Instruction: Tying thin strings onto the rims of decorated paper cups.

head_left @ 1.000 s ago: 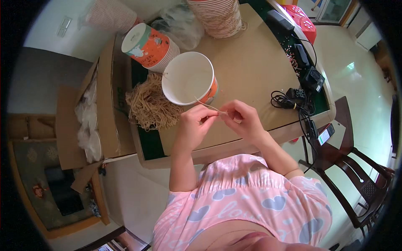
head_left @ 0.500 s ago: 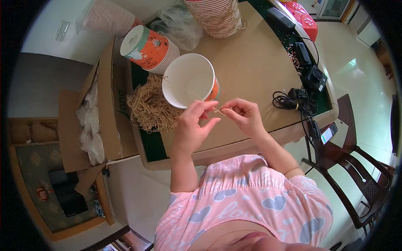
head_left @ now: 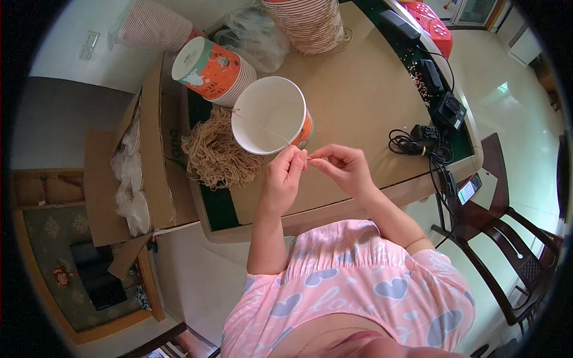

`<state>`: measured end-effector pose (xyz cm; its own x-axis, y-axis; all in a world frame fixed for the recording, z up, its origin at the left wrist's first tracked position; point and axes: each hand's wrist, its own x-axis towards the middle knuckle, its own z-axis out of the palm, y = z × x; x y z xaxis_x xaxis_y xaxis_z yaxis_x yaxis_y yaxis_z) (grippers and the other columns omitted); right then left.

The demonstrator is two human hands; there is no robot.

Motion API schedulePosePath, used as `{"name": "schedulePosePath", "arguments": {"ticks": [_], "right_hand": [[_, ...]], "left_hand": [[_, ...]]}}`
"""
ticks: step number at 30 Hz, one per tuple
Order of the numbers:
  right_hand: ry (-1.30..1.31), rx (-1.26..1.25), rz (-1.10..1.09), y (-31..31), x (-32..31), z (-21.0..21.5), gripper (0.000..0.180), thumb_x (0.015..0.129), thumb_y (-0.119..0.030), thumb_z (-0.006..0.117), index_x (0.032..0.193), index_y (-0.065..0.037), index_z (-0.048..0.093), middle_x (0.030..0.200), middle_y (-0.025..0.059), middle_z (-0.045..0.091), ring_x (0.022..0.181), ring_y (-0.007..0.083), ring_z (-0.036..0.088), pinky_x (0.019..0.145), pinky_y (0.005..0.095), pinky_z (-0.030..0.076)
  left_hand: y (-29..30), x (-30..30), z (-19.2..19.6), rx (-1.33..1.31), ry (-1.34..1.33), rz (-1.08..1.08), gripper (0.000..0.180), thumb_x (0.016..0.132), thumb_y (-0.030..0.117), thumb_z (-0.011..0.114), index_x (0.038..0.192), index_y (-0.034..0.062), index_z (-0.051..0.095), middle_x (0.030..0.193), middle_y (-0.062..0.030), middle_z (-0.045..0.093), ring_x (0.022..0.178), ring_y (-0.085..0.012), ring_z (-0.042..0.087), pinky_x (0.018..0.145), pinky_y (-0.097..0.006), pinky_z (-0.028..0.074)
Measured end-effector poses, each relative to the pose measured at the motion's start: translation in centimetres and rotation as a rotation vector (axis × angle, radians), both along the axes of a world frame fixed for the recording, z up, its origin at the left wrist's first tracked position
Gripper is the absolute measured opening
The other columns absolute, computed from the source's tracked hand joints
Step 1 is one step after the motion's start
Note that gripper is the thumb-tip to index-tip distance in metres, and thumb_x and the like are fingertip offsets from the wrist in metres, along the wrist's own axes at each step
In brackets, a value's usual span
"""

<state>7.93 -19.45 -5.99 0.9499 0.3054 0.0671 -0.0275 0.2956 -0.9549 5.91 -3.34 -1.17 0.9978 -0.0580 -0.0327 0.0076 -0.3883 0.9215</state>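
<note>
While both hands meet just in front of the white-lined paper cup with an orange outer wall (head_left: 271, 113), the left hand (head_left: 282, 179) has its fingers curled in and its fingertips (head_left: 296, 156) pinched on a thin tan paper string (head_left: 276, 135), touching the near rim of the cup. The right hand (head_left: 341, 169) is likewise nearly closed, thumb and forefinger nipped together on the same string's end just beside the left fingertips, the other fingers loosely bent. The string runs from the pinch up across the cup's open mouth to its far rim. That one cup lies tipped on the tan-topped bench (head_left: 358, 101), mouth toward the person, near the bench's front edge. Just to its left lies one loose bundle of tan paper strings (head_left: 216, 154), touching the cup's side. Behind it rests one sideways stack of orange and teal printed paper cups (head_left: 213, 70), and farther back one tall nested stack of pale striped cups (head_left: 310, 24), beside a crumpled clear plastic bag (head_left: 253, 37). One open brown cardboard box (head_left: 140, 173) stands left of the bench, with white lids in clear wrap inside it. At the right end of the bench lie black chargers with a coiled black cable (head_left: 418, 143), how many I cannot tell, and one dark wooden chair (head_left: 507, 238) stands beyond.
</note>
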Motion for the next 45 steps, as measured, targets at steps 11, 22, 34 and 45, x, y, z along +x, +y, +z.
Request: {"name": "schedulePosePath", "arguments": {"ticks": [11, 22, 34, 45], "right_hand": [[0.030, 0.027, -0.019, 0.6, 0.2, -0.2, 0.010, 0.087, -0.008, 0.071, 0.094, -0.001, 0.072, 0.063, -0.0102, 0.049, 0.055, -0.0014, 0.032, 0.047, 0.0189, 0.023], [0.056, 0.016, -0.022, 0.6, 0.6, -0.2, 0.008, 0.085, -0.004, 0.072, 0.092, 0.001, 0.072, 0.064, -0.0093, 0.053, 0.056, -0.0026, 0.036, 0.047, 0.0173, 0.022], [-0.027, -0.066, -0.158, 1.2, 2.3, -1.1, 0.007, 0.085, -0.005, 0.072, 0.086, 0.000, 0.067, 0.059, -0.0121, 0.040, 0.054, -0.0018, 0.030, 0.047, 0.0188, 0.021], [0.001, -0.165, -0.294, 2.6, 4.4, -2.2, 0.009, 0.085, -0.006, 0.071, 0.085, -0.001, 0.064, 0.058, -0.0106, 0.034, 0.054, 0.0010, 0.029, 0.048, 0.0214, 0.023]], "left_hand": [[-0.1, 0.1, 0.9, 0.114, -0.052, -0.015, 0.018, 0.098, 0.012, 0.051, 0.084, 0.0009, 0.048, 0.068, -0.0064, 0.046, 0.061, -0.0145, 0.043, 0.058, -0.030, 0.039], [0.3, 0.2, 0.7, 0.139, -0.083, 0.002, 0.013, 0.094, 0.009, 0.057, 0.087, 0.0009, 0.051, 0.070, -0.0061, 0.052, 0.060, -0.0133, 0.047, 0.056, -0.029, 0.041], [-1.0, 2.2, 1.4, 0.127, -0.101, 0.094, 0.009, 0.088, 0.002, 0.062, 0.094, 0.0001, 0.056, 0.082, -0.0085, 0.060, 0.069, -0.0154, 0.059, 0.061, -0.029, 0.047], [0.5, 6.4, 1.2, 0.527, -0.233, 0.057, 0.015, 0.081, 0.000, 0.064, 0.094, 0.0017, 0.070, 0.092, -0.0094, 0.063, 0.084, -0.0230, 0.061, 0.071, -0.033, 0.050]]}}
